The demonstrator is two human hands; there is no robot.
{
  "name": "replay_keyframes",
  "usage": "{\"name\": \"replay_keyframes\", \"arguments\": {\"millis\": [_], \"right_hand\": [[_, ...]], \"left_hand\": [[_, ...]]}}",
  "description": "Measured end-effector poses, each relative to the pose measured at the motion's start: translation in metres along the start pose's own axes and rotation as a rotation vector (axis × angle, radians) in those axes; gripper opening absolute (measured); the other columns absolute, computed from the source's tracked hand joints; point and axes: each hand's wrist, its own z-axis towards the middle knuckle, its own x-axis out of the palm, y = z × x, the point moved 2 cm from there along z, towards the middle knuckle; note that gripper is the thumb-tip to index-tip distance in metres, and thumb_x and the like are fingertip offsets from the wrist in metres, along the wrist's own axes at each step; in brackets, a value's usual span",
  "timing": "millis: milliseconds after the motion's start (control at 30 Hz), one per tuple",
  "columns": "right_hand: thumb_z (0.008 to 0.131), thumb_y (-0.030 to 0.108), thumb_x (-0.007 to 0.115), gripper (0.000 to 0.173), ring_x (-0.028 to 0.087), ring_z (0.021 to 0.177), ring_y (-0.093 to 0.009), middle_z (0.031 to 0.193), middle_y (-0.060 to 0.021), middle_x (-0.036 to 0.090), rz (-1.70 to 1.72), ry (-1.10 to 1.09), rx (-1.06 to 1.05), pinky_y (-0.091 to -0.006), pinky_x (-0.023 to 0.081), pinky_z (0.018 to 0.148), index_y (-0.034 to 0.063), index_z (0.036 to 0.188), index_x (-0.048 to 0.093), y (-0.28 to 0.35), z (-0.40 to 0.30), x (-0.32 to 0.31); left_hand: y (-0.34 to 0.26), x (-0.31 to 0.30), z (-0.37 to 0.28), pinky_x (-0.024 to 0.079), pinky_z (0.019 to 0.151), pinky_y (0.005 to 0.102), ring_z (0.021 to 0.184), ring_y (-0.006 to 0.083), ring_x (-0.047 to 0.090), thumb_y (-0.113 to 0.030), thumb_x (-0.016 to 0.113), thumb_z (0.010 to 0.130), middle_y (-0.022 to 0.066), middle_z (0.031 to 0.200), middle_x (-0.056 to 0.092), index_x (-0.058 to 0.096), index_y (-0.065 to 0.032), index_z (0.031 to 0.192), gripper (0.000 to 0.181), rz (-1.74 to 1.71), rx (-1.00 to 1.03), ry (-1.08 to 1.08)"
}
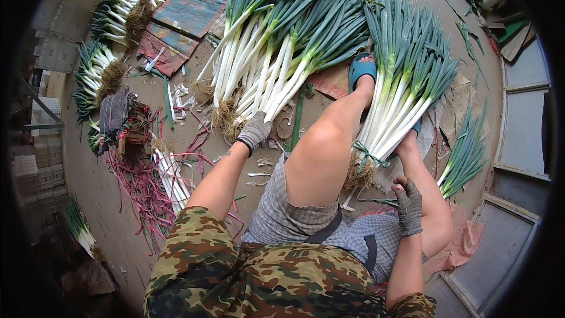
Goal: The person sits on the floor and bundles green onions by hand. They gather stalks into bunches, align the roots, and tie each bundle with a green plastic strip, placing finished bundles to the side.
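My left hand [256,132], in a grey fingerless glove, reaches to the root end of the large pile of leeks or long green onions [269,62]. Its fingers are partly hidden among the white stalks, so its grip cannot be made out. My right hand [408,205], in a dirty grey fingerless glove, is raised above my right thigh with its fingers curled; whether it pinches something small is unclear. Between my legs lies a bundle of the same vegetable [393,102], bound near the roots with a green tie [371,155].
Pink strips [141,194] lie tangled at the left, beside a small wooden stool topped with grey cloth [117,113]. Root-trimmed-looking scraps litter the floor. More bundles [95,73] lie at the far left, and loose stalks [463,159] at the right near framed panels [525,128].
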Motion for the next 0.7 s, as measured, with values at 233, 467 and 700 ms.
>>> {"name": "replay_keyframes", "arguments": {"millis": [233, 467, 700], "right_hand": [[0.091, 0.005, 0.058, 0.029, 0.061, 0.097, -0.016, 0.107, -0.0103, 0.064, 0.317, 0.306, -0.181, -0.0288, 0.048, 0.088, -0.0009, 0.120, 0.057, 0.143, -0.039, 0.066], [0.096, 0.017, 0.055, 0.041, 0.061, 0.103, -0.021, 0.122, -0.0151, 0.057, 1.055, 0.816, 0.115, -0.0326, 0.051, 0.087, 0.0041, 0.133, 0.041, 0.194, -0.045, 0.158], [0.095, 0.017, 0.057, 0.043, 0.064, 0.089, -0.023, 0.104, -0.0135, 0.060, 1.469, 0.911, 0.097, -0.0372, 0.055, 0.076, 0.0077, 0.134, 0.040, 0.201, -0.036, 0.162]], "left_hand": [[-0.087, -0.095, -0.108, 0.034, 0.043, 0.0207, 0.047, 0.0074, 0.043, -0.020, 0.054, 0.096, -0.0007, 0.067, 0.052, 0.056, -0.0041, 0.105, 0.019, -1.105, -0.256, 0.443], [-0.129, -0.123, -0.255, 0.025, 0.042, 0.0216, 0.043, 0.0051, 0.034, -0.039, 0.054, 0.097, -0.0060, 0.059, 0.037, 0.050, -0.0123, 0.105, 0.028, -1.402, -0.089, 0.631], [-0.140, -0.071, -0.321, 0.025, 0.039, 0.0184, 0.045, 0.0055, 0.028, -0.043, 0.063, 0.090, -0.0039, 0.059, 0.031, 0.042, -0.0103, 0.088, 0.039, -1.545, -0.059, 0.826]]}}
